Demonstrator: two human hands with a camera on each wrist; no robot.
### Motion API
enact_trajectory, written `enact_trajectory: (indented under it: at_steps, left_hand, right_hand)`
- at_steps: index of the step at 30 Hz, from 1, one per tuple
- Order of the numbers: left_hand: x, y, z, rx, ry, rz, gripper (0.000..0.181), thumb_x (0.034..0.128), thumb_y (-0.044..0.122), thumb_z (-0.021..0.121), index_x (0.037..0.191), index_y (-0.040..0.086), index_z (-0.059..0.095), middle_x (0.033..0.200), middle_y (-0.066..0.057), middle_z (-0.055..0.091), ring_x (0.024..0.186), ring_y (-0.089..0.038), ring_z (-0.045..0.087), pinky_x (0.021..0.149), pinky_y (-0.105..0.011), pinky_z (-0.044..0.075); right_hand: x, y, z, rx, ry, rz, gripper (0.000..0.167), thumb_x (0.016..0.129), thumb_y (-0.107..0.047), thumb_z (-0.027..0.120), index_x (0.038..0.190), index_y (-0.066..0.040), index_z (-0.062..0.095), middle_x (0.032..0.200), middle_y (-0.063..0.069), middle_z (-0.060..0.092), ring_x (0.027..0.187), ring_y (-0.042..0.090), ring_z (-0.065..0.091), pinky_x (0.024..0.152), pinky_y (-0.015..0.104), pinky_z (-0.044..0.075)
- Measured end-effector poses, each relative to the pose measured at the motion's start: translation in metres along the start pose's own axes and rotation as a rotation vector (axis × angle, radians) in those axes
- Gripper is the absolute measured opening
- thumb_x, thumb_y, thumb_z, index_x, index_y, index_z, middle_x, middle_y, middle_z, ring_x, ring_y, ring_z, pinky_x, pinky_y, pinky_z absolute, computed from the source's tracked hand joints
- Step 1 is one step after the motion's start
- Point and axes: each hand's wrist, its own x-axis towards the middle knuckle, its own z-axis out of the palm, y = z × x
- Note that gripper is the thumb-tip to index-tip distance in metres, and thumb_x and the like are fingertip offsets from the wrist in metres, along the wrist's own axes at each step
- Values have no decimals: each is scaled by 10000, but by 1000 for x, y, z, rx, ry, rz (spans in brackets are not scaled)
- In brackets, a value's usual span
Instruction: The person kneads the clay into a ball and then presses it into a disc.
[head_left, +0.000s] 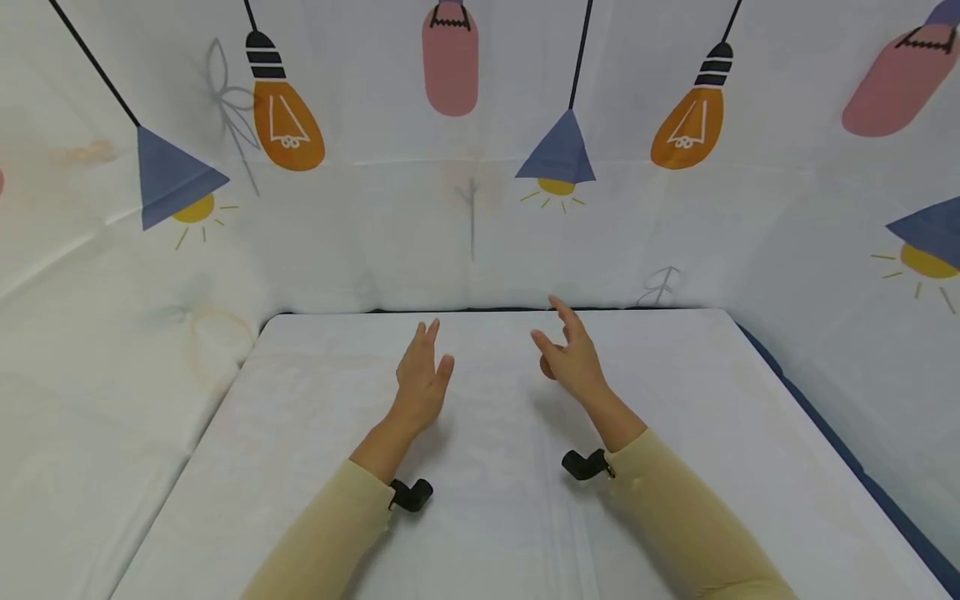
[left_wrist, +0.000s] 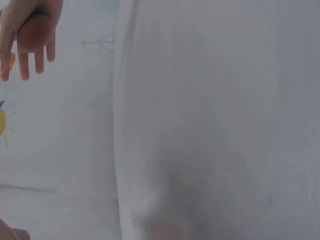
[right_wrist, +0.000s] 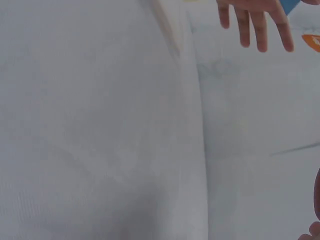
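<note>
My left hand [head_left: 423, 387] is held over the white-covered table, fingers nearly straight and pointing to the far edge, thumb spread to the right. My right hand [head_left: 576, 362] hovers opposite, with one finger stretched toward the wall and another digit pointing left. No contact shows between the two hands. In the left wrist view my right hand [left_wrist: 37, 17] has several fingers extended; a reddish-brown rounded shape lies across its palm, and I cannot tell if it is part of the hand. The right wrist view catches my left hand [right_wrist: 255, 15] with its fingers extended.
A white cloth [head_left: 480, 517] covers the table. Beyond the far edge rises a white fabric wall [head_left: 420, 242] printed with lamps and bulbs. Black cameras, left [head_left: 412, 495] and right [head_left: 583, 465], jut inward from the cuffs of beige sleeves. A dark blue strip [head_left: 825, 433] runs along the right edge.
</note>
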Motion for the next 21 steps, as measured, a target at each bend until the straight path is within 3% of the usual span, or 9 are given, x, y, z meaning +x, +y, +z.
enact_trajectory:
  at_steps: [3,5,6,8,11,16,21]
  left_hand:
    - [1,-3,-6,77,-21,9,1040,886,839,74,1603,92,169,1637,-251,94,1485,-459,117,1116,-682,95]
    - [2,-4,-11,128,-34,3,1024,888,841,79,1612,120,147,1647,-228,72,1495,-441,87,1126,-671,74]
    - [2,-5,-13,153,-38,3,1011,893,838,86,1614,131,139,1650,-221,67,1499,-435,78,1130,-668,65]
    - [2,-6,-17,200,-40,3,984,905,829,113,1616,149,138,1652,-216,68,1501,-433,72,1132,-668,52]
    - [1,-9,-22,277,-60,6,932,931,804,152,1619,176,125,1659,-200,52,1505,-427,62,1140,-660,39]
    - [-1,-16,-27,401,-104,-2,868,963,766,221,1621,208,121,1665,-180,30,1515,-402,29,1152,-642,24]
    - [-2,-19,-30,482,-185,-19,825,987,708,321,1625,227,113,1667,-179,5,1524,-374,-20,1160,-632,-1]
  right_hand:
    - [1,3,-7,-82,12,-27,745,982,-447,630,1595,-306,231,1648,37,181,499,152,520,799,430,519]
    - [3,5,-12,-138,19,-55,776,966,-477,639,1598,-288,233,1654,22,171,572,167,570,665,396,511]
    - [6,11,-14,-166,26,-76,792,952,-503,645,1597,-289,239,1653,17,178,694,225,611,660,387,523]
    - [7,13,-18,-216,32,-101,808,949,-493,656,1599,-239,249,1653,48,187,984,276,624,743,410,539]
    - [10,17,-24,-272,29,-117,804,954,-453,669,1595,-188,262,1647,93,202,1289,325,459,812,425,531]
    - [12,25,-27,-341,-17,-94,803,960,-396,682,1593,-139,260,1643,153,196,1378,374,380,839,453,546]
    - [14,39,-22,-406,-91,-39,786,957,-381,691,1575,-101,293,1628,193,222,1482,390,217,1100,547,358]
